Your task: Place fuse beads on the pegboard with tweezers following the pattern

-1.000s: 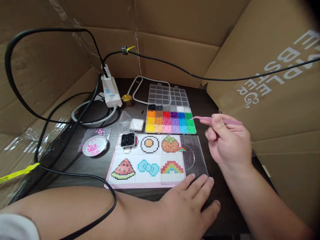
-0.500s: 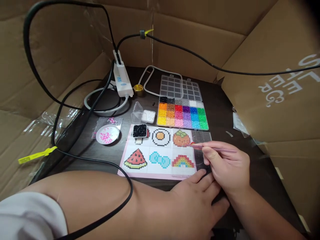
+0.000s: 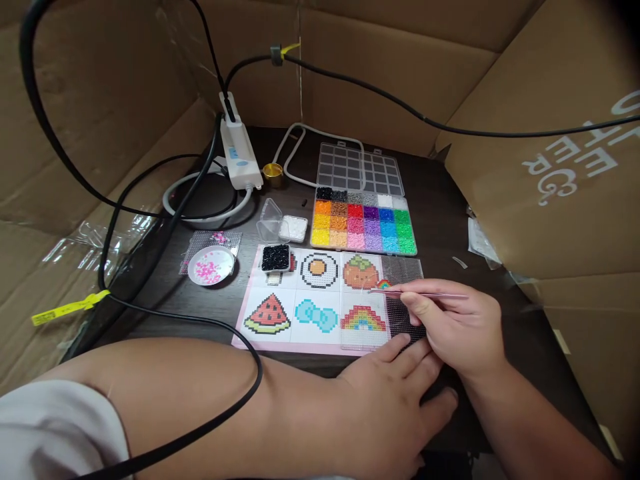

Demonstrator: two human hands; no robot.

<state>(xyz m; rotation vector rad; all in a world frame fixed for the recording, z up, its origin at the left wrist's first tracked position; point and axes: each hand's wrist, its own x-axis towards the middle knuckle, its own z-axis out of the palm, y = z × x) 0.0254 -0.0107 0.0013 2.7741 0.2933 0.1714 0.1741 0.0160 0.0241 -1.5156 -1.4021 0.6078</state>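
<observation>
My right hand (image 3: 457, 327) pinches a pair of pink tweezers (image 3: 435, 295). Their tips hover close to the lower edge of the persimmon picture (image 3: 360, 273) on the pattern sheet (image 3: 293, 341); I cannot tell whether a bead is between them. A small rainbow piece (image 3: 383, 284) lies just beyond the tips. My left hand (image 3: 395, 387) lies flat with its fingers spread, fingertips at the near edge of the clear pegboard (image 3: 404, 310). Part of that board covers the sheet's right column, over the persimmon and the rainbow picture (image 3: 363, 319).
Behind the sheet stands an open bead box (image 3: 364, 223) with many colours. Small boxes hold black beads (image 3: 275, 256) and white beads (image 3: 293, 228). A white dish (image 3: 213, 265) holds pink beads. A power strip (image 3: 241, 157) and a black cable (image 3: 200, 319) lie at left; cardboard walls surround the table.
The tweezer tips have shifted slightly left and down relative to the persimmon, uncovering more of the rainbow piece. My left hand stays in place. The whole view has moved a little.
</observation>
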